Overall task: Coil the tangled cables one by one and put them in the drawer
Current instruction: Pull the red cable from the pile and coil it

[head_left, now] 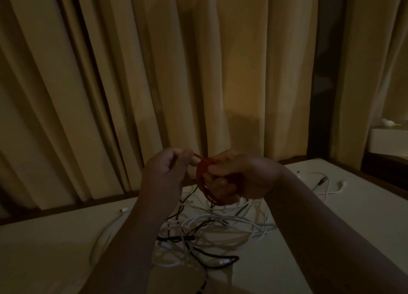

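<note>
Judging by its thin, limp loops, the red cable (199,176) is light and soft, with no stiffness to keep a coil round unless it is held. It hangs in the air just above the tangle (209,227) of white and black cables, gathered into several loops. The right hand (238,176) grips those loops, its fingers (220,184) curled through and around the bundle with the thumb laid over the top. The left hand (164,172), raised above the left side of the tangle, pinches the free end of the red cable between thumb and fingers (187,159). A bundle like this will likely spring apart if the grip loosens. The sound place to hold it is across all the loops at once, as the right hand does, while the loose end is wound round or tucked in. Its jacket may be apt to slip, though the dim light leaves the surface hard to judge. The tangle lies on the pale table (44,249), and a separate white lead (324,183) with a dark plug lies to the right of the tangle, apart from it. Behind the tangle hangs a pleated curtain (132,72). The drawer is not in view. No brand, label or writing can be read on any cable.
</note>
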### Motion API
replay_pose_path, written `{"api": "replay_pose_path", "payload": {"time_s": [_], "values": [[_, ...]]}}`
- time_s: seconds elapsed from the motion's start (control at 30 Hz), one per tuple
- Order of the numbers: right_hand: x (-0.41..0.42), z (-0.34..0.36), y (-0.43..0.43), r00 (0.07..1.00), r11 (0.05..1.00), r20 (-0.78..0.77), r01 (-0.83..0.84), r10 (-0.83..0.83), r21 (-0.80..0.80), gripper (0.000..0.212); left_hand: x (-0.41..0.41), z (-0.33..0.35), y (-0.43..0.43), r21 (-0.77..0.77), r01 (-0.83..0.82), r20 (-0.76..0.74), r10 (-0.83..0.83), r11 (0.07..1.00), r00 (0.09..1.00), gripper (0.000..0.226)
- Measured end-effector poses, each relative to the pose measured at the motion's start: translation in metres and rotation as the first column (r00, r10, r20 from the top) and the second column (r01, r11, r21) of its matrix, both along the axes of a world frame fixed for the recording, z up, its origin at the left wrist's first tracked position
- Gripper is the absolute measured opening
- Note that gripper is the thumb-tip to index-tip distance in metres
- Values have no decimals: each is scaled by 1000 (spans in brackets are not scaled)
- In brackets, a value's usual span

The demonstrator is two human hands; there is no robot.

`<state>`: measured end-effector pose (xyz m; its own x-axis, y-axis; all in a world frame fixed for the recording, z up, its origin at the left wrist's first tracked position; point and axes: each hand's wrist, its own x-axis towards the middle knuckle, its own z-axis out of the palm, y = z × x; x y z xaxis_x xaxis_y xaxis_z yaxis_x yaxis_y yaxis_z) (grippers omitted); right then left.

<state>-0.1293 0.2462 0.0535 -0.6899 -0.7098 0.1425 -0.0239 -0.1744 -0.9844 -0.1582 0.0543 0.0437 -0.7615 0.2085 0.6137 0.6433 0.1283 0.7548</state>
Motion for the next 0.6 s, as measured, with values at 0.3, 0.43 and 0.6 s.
{"api": "replay_pose_path", "payload": {"time_s": [0.3,0.43,0.6], "values": [[-3,0,7,995,990,70,79,-71,-118,15,13,5,16,379,168,433,-335,910,837,26],[-1,3,6,965,963,17,263,-263,-61,22,13,4,18,413,123,476,-329,902,816,26],[-9,3,-5,787,801,-249,595,-564,67,37,8,8,16,438,25,541,-285,899,791,26]]}}
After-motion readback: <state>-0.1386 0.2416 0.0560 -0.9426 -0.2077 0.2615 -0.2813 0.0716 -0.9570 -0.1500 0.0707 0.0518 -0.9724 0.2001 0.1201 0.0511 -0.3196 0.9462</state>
